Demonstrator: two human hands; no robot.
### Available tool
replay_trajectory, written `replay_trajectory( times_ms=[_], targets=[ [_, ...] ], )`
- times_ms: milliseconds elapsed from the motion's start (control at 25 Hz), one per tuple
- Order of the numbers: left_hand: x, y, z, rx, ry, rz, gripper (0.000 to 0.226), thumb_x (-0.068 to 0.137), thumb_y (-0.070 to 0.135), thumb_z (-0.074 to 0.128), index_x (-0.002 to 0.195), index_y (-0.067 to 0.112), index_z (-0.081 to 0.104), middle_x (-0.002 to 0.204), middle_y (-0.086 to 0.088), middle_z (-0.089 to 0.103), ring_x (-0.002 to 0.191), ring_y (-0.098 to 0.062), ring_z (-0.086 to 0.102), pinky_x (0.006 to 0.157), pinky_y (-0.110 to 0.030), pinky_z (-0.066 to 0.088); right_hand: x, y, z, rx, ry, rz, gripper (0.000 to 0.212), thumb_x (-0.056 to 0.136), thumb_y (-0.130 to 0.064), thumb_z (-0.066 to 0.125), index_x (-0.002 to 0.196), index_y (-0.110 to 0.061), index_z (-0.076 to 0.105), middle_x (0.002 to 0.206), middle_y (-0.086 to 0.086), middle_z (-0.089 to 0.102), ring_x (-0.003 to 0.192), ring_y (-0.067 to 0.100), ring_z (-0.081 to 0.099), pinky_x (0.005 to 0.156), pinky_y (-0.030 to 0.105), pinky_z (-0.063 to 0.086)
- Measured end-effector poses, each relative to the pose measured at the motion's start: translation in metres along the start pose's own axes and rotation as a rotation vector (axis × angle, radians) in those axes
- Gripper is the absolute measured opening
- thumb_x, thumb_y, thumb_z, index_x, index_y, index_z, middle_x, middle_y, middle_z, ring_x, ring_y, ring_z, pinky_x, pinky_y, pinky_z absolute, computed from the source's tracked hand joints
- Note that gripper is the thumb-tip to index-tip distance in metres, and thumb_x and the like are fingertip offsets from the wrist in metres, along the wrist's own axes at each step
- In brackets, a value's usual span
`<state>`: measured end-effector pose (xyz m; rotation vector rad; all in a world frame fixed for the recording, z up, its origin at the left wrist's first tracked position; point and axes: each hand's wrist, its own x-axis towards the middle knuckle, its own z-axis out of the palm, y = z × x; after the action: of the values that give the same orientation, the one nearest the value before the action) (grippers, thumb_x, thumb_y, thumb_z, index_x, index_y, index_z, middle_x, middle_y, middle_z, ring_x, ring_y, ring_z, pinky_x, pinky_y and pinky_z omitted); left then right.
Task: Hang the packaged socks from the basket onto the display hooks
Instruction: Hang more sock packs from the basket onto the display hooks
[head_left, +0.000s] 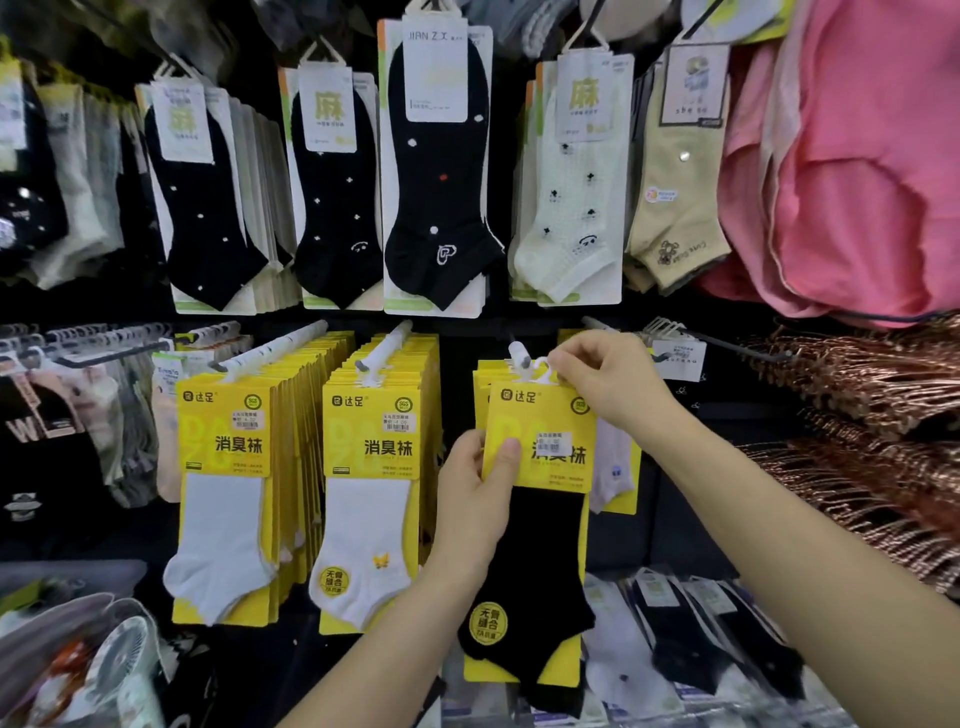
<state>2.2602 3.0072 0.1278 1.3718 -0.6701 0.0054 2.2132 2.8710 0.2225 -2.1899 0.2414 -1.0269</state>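
At the hook (518, 353) tip, my right hand (608, 389) pinches the pack (543, 421) by its hanger (542, 370), fingers closed. My left hand (475, 499) grips the card's left edge. The pack hangs upright; its loop lies just right of the tip.

Single head-worn wide-angle view, close, facing straight onto the sock display wall (498, 322).

Black yellow-carded sock pack (537, 519) at hook (519, 355)
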Motion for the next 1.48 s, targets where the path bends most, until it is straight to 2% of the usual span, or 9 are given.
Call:
replay_trajectory(
  times_ms=[320,480,600,720,800,920,1120,1280,1480],
  targets=[
    [0.019,-0.017,-0.003,0.05,0.062,-0.094,0.005,0.093,0.029,0.054,0.096,0.025,0.055,0.1,0.001,0.066,0.092,-0.014,0.064,0.08,-0.031,0.053,0.021,0.006,0.022,-0.147,-0.01,0.059,0.016,0.087,-0.023,0.06,0.08,-0.016,0.072,0.056,-0.014,0.054,0.049,0.002,0.045,0.04,0.01,0.03],
    [0.014,-0.027,-0.009,0.252,0.042,-0.034,0.026,0.09,0.031,0.058,0.113,0.022,0.051,0.115,0.004,0.059,0.105,-0.009,0.056,0.088,-0.026,0.048,0.011,0.019,0.029,-0.06,0.108,0.022,0.008,0.085,-0.027,0.064,0.091,-0.022,0.063,0.082,-0.012,0.057,0.074,0.003,0.051,0.068,0.02,0.039],
    [0.021,-0.022,-0.005,0.418,0.079,0.063,0.058,0.088,0.032,0.058,0.138,0.014,0.037,0.138,0.0,0.042,0.129,-0.015,0.038,0.109,-0.032,0.032,-0.008,0.037,0.037,-0.011,0.126,0.094,0.042,0.088,-0.037,0.059,0.124,-0.017,0.05,0.115,-0.003,0.053,0.103,0.011,0.049,0.087,0.027,0.04],
    [0.052,-0.006,0.002,0.23,-0.027,0.015,0.064,0.09,0.032,0.056,0.144,0.011,0.028,0.147,-0.007,0.038,0.135,-0.021,0.036,0.113,-0.042,0.03,-0.016,0.048,0.048,0.193,-0.034,0.254,0.062,0.094,-0.047,0.041,0.145,-0.015,0.028,0.148,0.002,0.036,0.131,0.015,0.037,0.105,0.028,0.029],
    [0.067,-0.002,0.005,0.079,-0.103,-0.066,0.064,0.092,0.036,0.053,0.146,0.014,0.026,0.145,-0.007,0.041,0.133,-0.022,0.04,0.109,-0.045,0.035,-0.013,0.05,0.054,0.36,-0.083,0.311,0.065,0.095,-0.049,0.037,0.149,-0.019,0.018,0.153,0.0,0.027,0.139,0.015,0.027,0.114,0.031,0.023],
    [0.075,-0.007,0.009,-0.002,-0.143,-0.113,0.061,0.094,0.034,0.051,0.147,0.019,0.025,0.141,-0.004,0.046,0.127,-0.019,0.047,0.107,-0.044,0.039,-0.004,0.056,0.059,0.47,-0.088,0.29,0.06,0.095,-0.047,0.036,0.148,-0.022,0.02,0.139,-0.007,0.038,0.127,0.009,0.038,0.104,0.025,0.034],
    [0.084,-0.013,0.008,-0.044,-0.164,-0.044,0.05,0.096,0.026,0.049,0.143,0.026,0.032,0.126,0.01,0.056,0.117,-0.008,0.053,0.104,-0.038,0.043,-0.001,0.07,0.064,0.493,-0.071,0.203,0.037,0.093,-0.036,0.048,0.127,-0.028,0.035,0.109,-0.019,0.052,0.089,-0.014,0.057,0.064,0.001,0.045],
    [0.075,-0.034,0.005,-0.047,-0.215,-0.032,0.051,0.094,0.036,0.05,0.142,0.026,0.035,0.134,0.007,0.053,0.122,-0.007,0.051,0.106,-0.037,0.04,-0.011,0.084,0.073,0.554,-0.09,0.194,0.057,0.085,-0.043,0.051,0.136,-0.025,0.033,0.122,-0.012,0.055,0.106,-0.006,0.054,0.077,0.007,0.048],
    [0.064,-0.043,0.005,-0.068,-0.227,-0.074,0.057,0.083,0.049,0.052,0.135,0.024,0.046,0.127,0.005,0.06,0.117,-0.009,0.056,0.104,-0.037,0.042,-0.023,0.085,0.083,0.549,-0.099,0.185,0.061,0.08,-0.049,0.049,0.135,-0.024,0.037,0.121,-0.014,0.057,0.106,-0.01,0.055,0.081,0.008,0.046]
  ],
)
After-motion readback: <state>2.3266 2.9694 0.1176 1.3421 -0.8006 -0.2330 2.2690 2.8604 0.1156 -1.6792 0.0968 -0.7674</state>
